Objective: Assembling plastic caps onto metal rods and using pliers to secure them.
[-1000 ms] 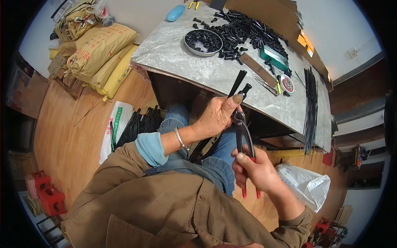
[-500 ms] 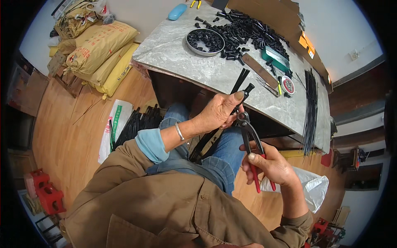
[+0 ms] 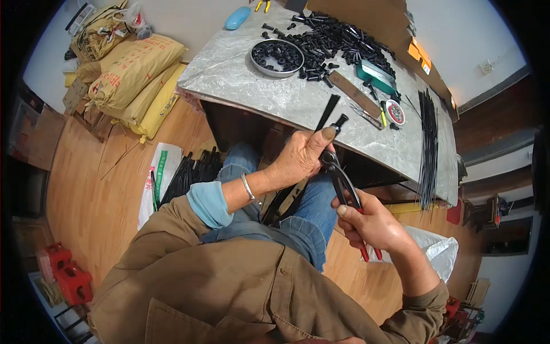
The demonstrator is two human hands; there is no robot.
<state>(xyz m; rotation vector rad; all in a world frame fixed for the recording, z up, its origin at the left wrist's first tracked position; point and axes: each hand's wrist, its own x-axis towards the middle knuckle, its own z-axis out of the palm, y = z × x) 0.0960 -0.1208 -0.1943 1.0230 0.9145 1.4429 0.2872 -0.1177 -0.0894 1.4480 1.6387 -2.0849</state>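
Above my knees, my left hand (image 3: pixel 299 152) grips a black tubular fitting (image 3: pixel 340 122), its thumb pressed along the side. Thin black strips (image 3: pixel 327 110) stick up just behind that thumb, and more dark strands hang below the hand. My right hand (image 3: pixel 372 225) is wrapped round the red handles of dark pincers (image 3: pixel 343 183). The head of the pincers lies at the lower end of the fitting, right beside my left fingers. Those fingers hide what, if anything, the jaws bite on.
The grey marble-patterned table (image 3: pixel 229 74) ahead carries a pile of black fittings (image 3: pixel 338 40), a round metal dish (image 3: pixel 277 57), a green box (image 3: pixel 375 77), a small bowl (image 3: pixel 395 112) and long black strands (image 3: pixel 427 149). Yellow sacks (image 3: pixel 137 69) are stacked at the left.
The handles of the pincers have come closer together in my right hand. Their head has shifted slightly up and left, along with my left hand and the fitting.
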